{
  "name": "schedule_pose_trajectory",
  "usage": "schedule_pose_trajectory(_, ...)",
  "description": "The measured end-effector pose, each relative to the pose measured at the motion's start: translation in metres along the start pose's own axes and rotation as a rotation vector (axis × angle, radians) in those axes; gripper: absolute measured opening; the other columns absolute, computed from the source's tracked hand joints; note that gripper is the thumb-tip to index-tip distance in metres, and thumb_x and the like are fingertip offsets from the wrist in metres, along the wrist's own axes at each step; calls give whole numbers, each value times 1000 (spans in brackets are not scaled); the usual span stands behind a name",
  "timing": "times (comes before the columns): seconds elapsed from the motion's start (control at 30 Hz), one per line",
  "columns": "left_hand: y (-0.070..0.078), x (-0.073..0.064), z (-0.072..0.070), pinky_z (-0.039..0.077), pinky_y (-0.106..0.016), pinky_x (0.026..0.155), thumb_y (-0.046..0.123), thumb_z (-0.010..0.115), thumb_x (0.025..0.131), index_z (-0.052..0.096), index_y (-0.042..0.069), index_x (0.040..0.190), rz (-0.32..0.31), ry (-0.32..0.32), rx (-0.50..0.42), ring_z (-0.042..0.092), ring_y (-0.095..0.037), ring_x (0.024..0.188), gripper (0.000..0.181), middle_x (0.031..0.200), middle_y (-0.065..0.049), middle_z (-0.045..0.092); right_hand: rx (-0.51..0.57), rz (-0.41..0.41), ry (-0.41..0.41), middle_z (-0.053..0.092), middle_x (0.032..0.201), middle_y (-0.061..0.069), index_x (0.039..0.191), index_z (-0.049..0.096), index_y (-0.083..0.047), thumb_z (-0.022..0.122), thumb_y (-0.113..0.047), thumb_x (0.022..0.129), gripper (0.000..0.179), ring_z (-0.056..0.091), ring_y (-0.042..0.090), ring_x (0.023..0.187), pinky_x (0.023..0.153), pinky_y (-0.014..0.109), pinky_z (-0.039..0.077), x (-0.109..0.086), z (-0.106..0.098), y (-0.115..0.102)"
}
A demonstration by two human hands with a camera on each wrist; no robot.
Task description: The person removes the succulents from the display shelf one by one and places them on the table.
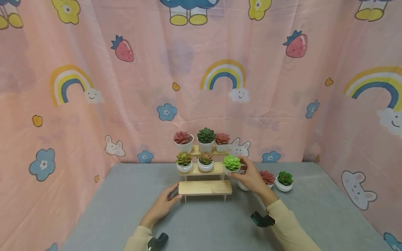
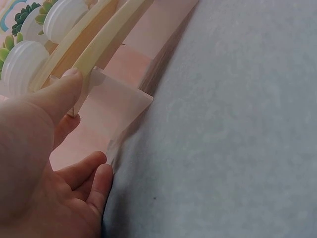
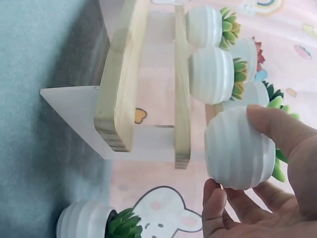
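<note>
A three-step wooden plant stand (image 1: 205,187) with white legs stands on the grey table. My left hand (image 1: 162,204) grips the left end of its bottom step, with the thumb (image 2: 67,91) against the board. Between thumb and fingers, my right hand (image 1: 252,177) holds a bright green succulent (image 1: 231,162) in a white ribbed pot (image 3: 240,148). That pot hangs at the right end of the middle step, a small gap above the board in the right wrist view. Left of it on this step sit two yellowish-green potted succulents (image 1: 184,161) (image 1: 205,161).
On the top step stand a dark green succulent (image 1: 206,136) and two reddish ones (image 1: 183,138) (image 1: 222,138). To the right on the table are a red succulent (image 1: 267,177), a green one (image 1: 285,179) and a partly hidden white pot (image 1: 243,186). A pink patterned curtain (image 1: 147,90) hangs behind.
</note>
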State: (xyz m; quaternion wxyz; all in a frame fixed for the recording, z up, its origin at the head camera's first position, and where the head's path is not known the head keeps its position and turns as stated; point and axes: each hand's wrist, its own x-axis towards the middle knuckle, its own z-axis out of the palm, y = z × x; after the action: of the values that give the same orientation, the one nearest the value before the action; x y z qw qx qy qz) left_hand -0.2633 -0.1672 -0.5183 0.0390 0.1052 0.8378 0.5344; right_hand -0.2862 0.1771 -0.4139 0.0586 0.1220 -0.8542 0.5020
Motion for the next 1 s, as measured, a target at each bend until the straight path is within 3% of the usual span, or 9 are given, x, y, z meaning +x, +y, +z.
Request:
schedule_pose_trajectory(0.4,0,0,0,31,-63,120,34,63,100,40,13,156,-5,-5,-23,31,-43,151,63,162,-16,38,93,-39,-21,57,133,22,142,47,-6,79,-14,88,63,60,15,102,76,24,55,-29,-15,0)
schedule_pose_trajectory(0.6,1,0,0,31,-63,120,34,63,101,40,12,156,1,-4,-18,31,-43,151,63,162,-16,38,42,-94,-7,62,131,20,144,51,-4,79,-13,88,63,56,1,95,75,25,51,-40,-23,7)
schedule_pose_trajectory(1.0,3,-1,0,33,-63,119,35,63,100,40,11,156,5,-9,-4,32,-44,150,65,161,-18,39,35,-48,-48,62,129,18,141,53,-3,81,-18,86,63,54,4,93,75,22,51,-54,-36,17)
